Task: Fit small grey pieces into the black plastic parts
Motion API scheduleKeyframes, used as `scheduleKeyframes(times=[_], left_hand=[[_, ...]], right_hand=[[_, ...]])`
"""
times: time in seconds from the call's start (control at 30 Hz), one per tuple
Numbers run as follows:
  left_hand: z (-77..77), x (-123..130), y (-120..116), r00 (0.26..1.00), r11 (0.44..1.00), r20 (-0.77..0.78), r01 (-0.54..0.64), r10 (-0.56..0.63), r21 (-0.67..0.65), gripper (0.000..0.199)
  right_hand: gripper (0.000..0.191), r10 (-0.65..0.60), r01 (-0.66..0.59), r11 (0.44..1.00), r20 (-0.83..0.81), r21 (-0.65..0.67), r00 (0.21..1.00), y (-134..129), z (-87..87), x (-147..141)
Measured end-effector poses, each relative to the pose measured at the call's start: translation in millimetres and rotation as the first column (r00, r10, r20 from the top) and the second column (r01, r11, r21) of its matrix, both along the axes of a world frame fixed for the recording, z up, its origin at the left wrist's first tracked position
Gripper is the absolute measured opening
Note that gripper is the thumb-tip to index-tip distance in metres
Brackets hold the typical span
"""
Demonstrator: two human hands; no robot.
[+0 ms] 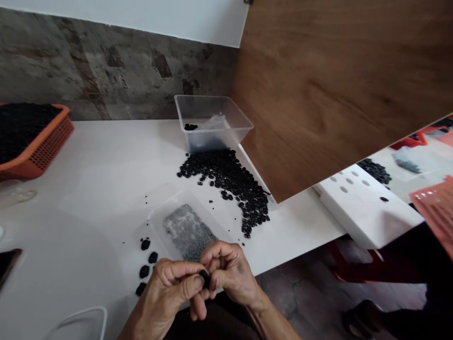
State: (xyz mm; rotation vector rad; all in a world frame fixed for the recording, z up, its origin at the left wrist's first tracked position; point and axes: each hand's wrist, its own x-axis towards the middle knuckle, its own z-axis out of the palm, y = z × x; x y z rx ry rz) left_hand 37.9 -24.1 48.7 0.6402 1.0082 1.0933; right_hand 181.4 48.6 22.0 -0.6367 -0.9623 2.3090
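so both hands are on one small black piece [204, 276], up over the near end of a clear tray [155, 218]. the left hand [169, 289] has it pinched between thumb and forefinger, and the right hand [231, 277] looks clamped on it from the other side, thumb against it. my guess is the two-handed pinch is because it's so tiny: one hand steadies while the other does the fine bit. the tray holds a bed of little grey bits [187, 229] and sits dead ahead, probably for easy picking. the heap [230, 174] of black parts fans out past it from the foot of a clear bin [215, 139], likely so single ones come away easily, and a few bigger lumps [144, 271] sit in a rough line by the left hand, maybe to stay separate from the heap. the board [332, 99] on the right seems to work as a divider. stuff i can't make out: fingers cover a lot of the piece, so no clue on its shape or whether a grey bit is in it. the hands also block the tray's near end. the orange basket [53, 144] is cut off at the left edge, same with a dark flat thing [7, 264], maybe a phone. past the board there's a white box [368, 208] with holes, and the dark shapes below are too dim to read.
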Motion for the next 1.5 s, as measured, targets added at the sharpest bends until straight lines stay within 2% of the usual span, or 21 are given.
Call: scheduleKeyframes(times=[0.3,0.6,0.8,0.93,1.07,1.23,1.5], left_hand=[[0.5,3.4,-0.1,0.999,0.999,0.039,-0.037,0.037,-0.004,0.034],[-3.4,2.0,1.0,0.997,0.997,-0.018,-0.078,0.078,0.004,0.030],[-9.5,-2.3,-4.6,0.973,0.973,0.049,-0.223,0.226,-0.063,0.028],[-10.0,-7.8,-7.1,0.957,0.954,0.000,-0.289,0.290,-0.081,0.032],[-10.6,-11.5,-8.5,0.931,0.928,-0.071,-0.362,0.357,-0.088,0.032],[-13.5,-13.4,-11.0,0.924,0.924,-0.132,-0.372,0.359,-0.092,0.031],[-5.4,-16.9,-17.4,0.922,0.930,-0.176,-0.361,0.343,-0.076,0.035]], right_hand=[[0.028,-0.030,0.033,0.999,-0.072,0.040,0.997,-3.1,-3.4,-0.3],[0.029,-0.072,0.073,0.994,-0.011,0.085,0.997,-1.7,-2.3,-4.6],[0.033,-0.067,0.067,0.997,-0.007,0.045,0.998,0.2,-9.1,-11.7],[0.037,-0.045,0.045,0.996,-0.007,0.078,0.999,-1.0,-11.1,-15.4],[0.029,-0.063,0.063,0.986,-0.001,0.152,0.998,-2.3,-5.7,-15.3],[0.024,-0.064,0.059,0.979,0.019,0.194,0.998,-7.2,-0.8,-15.3],[0.018,-0.069,0.050,0.970,0.072,0.239,0.995,-14.7,-0.5,-29.0]])
